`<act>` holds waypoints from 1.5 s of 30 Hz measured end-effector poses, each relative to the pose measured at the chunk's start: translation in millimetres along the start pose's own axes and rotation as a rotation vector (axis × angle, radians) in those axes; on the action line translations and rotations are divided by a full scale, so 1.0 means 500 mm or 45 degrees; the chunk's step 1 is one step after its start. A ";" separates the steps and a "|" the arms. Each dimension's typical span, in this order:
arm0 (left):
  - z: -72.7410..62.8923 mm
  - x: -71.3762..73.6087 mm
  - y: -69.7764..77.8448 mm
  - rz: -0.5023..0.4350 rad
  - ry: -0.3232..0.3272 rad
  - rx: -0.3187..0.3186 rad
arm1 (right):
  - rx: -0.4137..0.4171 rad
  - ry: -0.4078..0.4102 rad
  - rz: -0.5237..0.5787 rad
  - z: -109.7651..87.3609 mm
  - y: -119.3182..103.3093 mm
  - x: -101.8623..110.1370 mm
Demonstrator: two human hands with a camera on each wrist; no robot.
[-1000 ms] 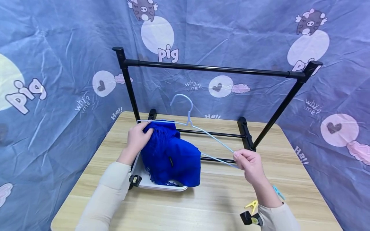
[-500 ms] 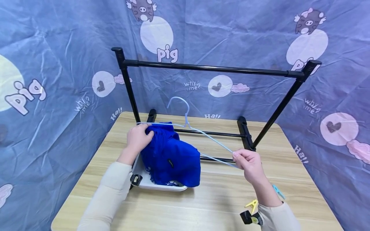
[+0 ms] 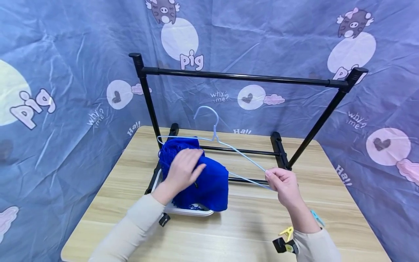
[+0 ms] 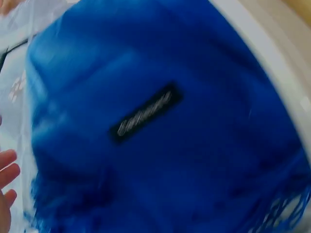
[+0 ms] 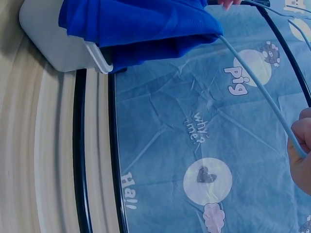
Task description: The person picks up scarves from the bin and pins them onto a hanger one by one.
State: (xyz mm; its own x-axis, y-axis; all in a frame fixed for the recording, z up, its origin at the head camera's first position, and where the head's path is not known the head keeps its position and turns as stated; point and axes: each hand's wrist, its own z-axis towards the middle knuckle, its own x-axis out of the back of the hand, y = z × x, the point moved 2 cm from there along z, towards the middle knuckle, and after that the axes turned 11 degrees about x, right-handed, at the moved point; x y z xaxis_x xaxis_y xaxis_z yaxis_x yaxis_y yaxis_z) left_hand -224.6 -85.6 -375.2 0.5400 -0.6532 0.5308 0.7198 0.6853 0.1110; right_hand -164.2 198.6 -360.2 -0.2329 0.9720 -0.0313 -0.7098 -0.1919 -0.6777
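A blue fringed scarf lies folded over the lower bar of a pale blue wire hanger, which is held tilted with its hook up. My left hand is over the front of the scarf with its fingers loosely extended; whether they touch the cloth cannot be told. In the left wrist view, its fingers show at the left edge, apart from the scarf's black label. My right hand pinches the hanger's right corner. The scarf's lower part hangs over a white basin.
A black garment rack stands behind the hanger on the wooden table. A yellow clothespin and a teal clothespin lie near my right forearm. A printed curtain surrounds the table.
My left hand has let go of the hanger's left corner and the scarf's edge there, and moved right and down over the scarf. The right hand keeps its pinch on the hanger.
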 end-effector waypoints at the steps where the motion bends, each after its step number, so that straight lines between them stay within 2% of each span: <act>1: -0.003 -0.010 0.007 0.016 -0.082 -0.015 | 0.004 -0.003 0.016 0.000 0.000 -0.001; 3: -0.010 -0.026 0.015 0.057 -0.254 -0.018 | 0.013 -0.012 0.032 0.000 0.000 -0.002; 5: -0.015 -0.041 0.018 0.109 -0.386 -0.020 | 0.026 -0.018 0.045 0.000 0.000 -0.004; 7: -0.016 -0.053 0.019 0.133 -0.465 -0.022 | 0.041 -0.018 0.058 0.000 0.000 -0.004; 9: -0.015 -0.062 0.020 0.143 -0.487 -0.032 | 0.051 -0.010 0.055 0.000 0.001 -0.004; 15: -0.016 -0.077 0.028 0.107 -0.392 -0.070 | 0.081 0.017 0.063 0.000 0.000 -0.001; 21: -0.012 -0.079 0.042 0.044 -0.279 -0.069 | 0.086 0.020 0.057 0.003 -0.001 -0.003; 34: 0.010 -0.080 0.086 0.026 -0.267 -0.048 | 0.074 0.034 0.078 0.007 -0.002 -0.011; 45: 0.022 -0.094 0.131 0.018 -0.145 -0.115 | 0.096 0.025 0.100 0.010 0.000 -0.019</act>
State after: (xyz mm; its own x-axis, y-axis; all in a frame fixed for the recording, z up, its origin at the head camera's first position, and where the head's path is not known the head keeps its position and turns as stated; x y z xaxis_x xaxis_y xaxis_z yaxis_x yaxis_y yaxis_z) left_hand -207.4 -6.3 -383.6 0.5009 -0.5997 0.6240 0.7518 0.6587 0.0295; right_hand -165.4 188.7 -356.2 -0.2772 0.9559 -0.0971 -0.7379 -0.2765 -0.6157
